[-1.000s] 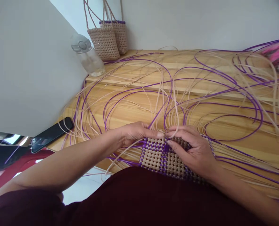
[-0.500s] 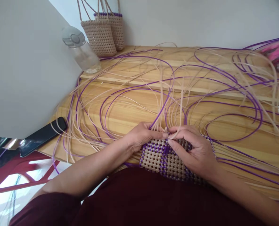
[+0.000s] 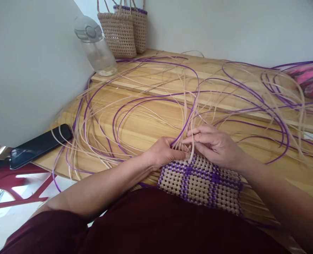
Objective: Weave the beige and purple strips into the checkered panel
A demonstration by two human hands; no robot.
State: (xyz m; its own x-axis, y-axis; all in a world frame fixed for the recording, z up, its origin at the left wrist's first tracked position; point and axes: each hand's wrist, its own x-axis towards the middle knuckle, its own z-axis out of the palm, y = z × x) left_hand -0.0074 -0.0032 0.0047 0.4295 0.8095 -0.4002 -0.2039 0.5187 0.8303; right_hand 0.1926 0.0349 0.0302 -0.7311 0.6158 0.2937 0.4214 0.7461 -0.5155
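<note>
A woven panel (image 3: 200,183) of beige and purple strands, in a checked pattern, lies at the table's near edge against my body. My left hand (image 3: 165,152) grips its upper left edge, thumb on top, where several strands come out. Just right of it, my right hand (image 3: 216,146) is closed with its fingertips pinching a beige strand (image 3: 192,150) above the panel's top edge. That strand bends in a loop down to the weave. The exact spot where the right fingertips meet is partly hidden by the strands.
Long loose purple strands (image 3: 156,96) and beige ones curl over the wooden table (image 3: 143,123). A water bottle (image 3: 97,49) and two woven bags (image 3: 119,35) stand at the back left. A phone (image 3: 40,144) lies at the left edge; a pink bundle (image 3: 311,79) sits far right.
My right hand has lifted off the panel's face and moved up, uncovering more of the checked weave. The beige strand now loops beside my left thumb. My left hand keeps its grip.
</note>
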